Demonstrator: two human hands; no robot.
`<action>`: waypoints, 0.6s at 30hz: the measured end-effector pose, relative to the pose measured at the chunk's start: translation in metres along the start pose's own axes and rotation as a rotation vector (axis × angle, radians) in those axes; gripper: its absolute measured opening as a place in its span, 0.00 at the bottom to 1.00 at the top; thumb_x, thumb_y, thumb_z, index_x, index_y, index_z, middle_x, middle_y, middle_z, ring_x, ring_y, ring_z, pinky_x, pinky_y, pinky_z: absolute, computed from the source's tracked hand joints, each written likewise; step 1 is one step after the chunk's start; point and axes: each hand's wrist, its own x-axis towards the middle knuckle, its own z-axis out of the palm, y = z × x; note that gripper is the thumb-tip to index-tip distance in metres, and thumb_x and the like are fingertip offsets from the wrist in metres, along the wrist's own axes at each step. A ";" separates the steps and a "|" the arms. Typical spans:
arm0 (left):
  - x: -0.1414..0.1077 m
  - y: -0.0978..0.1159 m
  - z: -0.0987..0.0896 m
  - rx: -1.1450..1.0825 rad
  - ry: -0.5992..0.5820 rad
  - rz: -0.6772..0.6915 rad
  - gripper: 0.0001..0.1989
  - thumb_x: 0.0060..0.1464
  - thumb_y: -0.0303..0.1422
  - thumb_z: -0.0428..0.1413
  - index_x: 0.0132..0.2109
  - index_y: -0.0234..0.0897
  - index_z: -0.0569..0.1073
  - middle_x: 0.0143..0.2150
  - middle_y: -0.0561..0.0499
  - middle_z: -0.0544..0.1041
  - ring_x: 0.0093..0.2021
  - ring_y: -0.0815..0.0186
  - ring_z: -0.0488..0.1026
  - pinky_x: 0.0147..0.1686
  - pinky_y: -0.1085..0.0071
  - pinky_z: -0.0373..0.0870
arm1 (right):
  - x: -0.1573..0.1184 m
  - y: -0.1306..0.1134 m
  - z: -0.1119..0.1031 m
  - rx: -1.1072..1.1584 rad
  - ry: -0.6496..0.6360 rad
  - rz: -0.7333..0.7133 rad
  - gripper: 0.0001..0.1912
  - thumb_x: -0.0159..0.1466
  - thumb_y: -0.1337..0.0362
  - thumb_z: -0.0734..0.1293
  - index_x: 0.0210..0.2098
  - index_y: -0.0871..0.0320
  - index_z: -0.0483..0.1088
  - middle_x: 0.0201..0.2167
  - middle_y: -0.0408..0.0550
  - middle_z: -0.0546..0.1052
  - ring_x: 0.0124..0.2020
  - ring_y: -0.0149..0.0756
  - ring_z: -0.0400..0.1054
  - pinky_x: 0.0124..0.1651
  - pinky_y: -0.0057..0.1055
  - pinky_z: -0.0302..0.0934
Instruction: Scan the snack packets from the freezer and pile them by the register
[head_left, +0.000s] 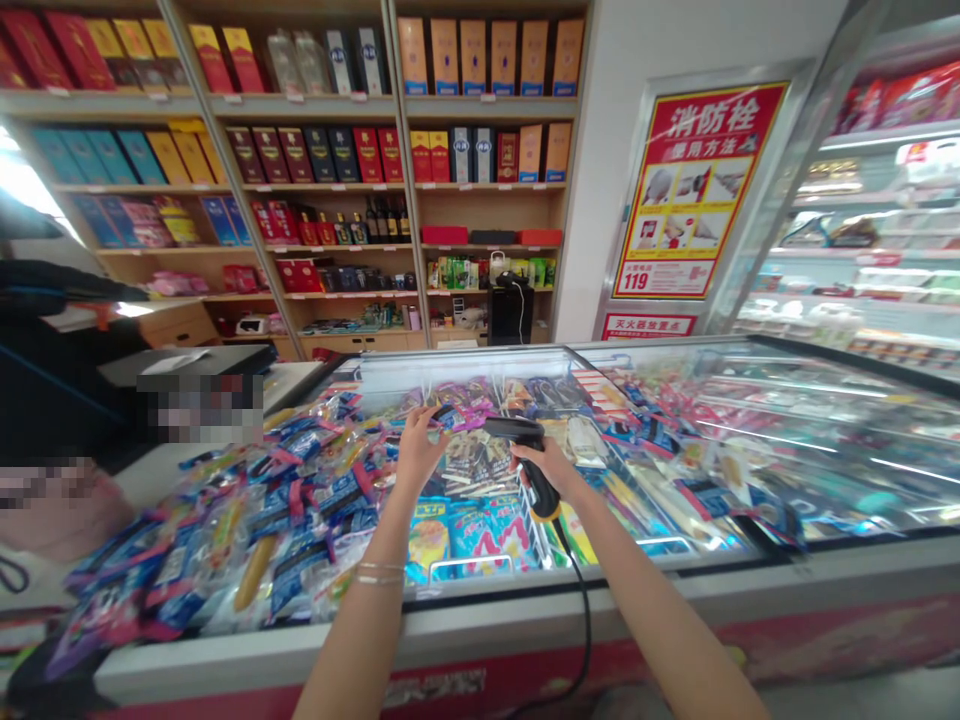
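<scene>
The left hand (424, 437) is bending its fingers almost closed, and they are pinching one end of a small, shiny blue and purple plastic packet (466, 412). The packet is hanging above the long white freezer with a glass top (487, 622). The right hand (553, 465) is wrapping its fingers snugly around the handle of a black plastic scanner (541, 492), and its front end is pointing toward the packet. A thin black cord (587, 620) is hanging from the scanner. Many blue and clear plastic snack packs (300, 500) are lying in a messy pile to the left. Flat bright blue bags (487, 535) are lying below the hands.
</scene>
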 end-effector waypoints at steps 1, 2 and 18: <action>0.000 0.000 0.000 0.005 0.001 -0.002 0.22 0.47 0.25 0.56 0.51 0.40 0.71 0.50 0.46 0.69 0.35 0.68 0.75 0.46 0.63 0.75 | 0.000 0.000 0.000 -0.001 -0.002 0.000 0.11 0.51 0.59 0.72 0.20 0.61 0.71 0.18 0.48 0.76 0.11 0.30 0.64 0.14 0.26 0.56; 0.000 0.000 0.000 0.011 0.003 -0.002 0.22 0.47 0.25 0.56 0.51 0.40 0.71 0.50 0.46 0.69 0.35 0.68 0.75 0.46 0.63 0.75 | 0.001 0.001 0.000 -0.001 -0.006 0.000 0.11 0.51 0.59 0.72 0.20 0.61 0.71 0.17 0.48 0.76 0.11 0.30 0.64 0.14 0.26 0.56; -0.002 0.035 -0.064 0.119 0.116 -0.025 0.22 0.49 0.24 0.54 0.53 0.38 0.71 0.50 0.45 0.69 0.43 0.64 0.74 0.51 0.64 0.71 | 0.004 -0.003 0.030 0.275 0.083 0.075 0.09 0.49 0.62 0.73 0.25 0.62 0.73 0.17 0.45 0.73 0.13 0.28 0.63 0.14 0.24 0.58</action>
